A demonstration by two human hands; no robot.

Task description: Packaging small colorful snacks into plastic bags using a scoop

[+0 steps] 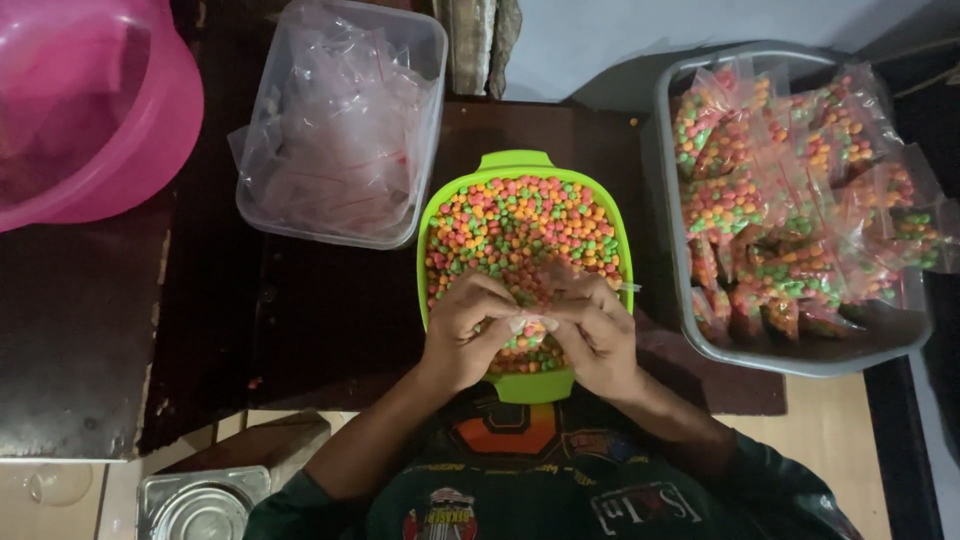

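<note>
Overhead view of a packing station on a dark bench; the left hand and right hand meet over the near half of a green tub heaped with small orange, green and yellow sweets; both hands are narrowly closed, fingertips pinched together on a small clear bag that appears to hold a portion of the sweets; whether its mouth is being opened or pressed shut cannot be told. The step in hand is judged to be the handling of one bag at its mouth; the next move would call for an even pinch along the strip, the bag kept upright over the tub. At the far left of the bench, a clear box of empty bags; at the right edge, a grey tray of filled bags; at the far-left corner, a pink basin.
</note>
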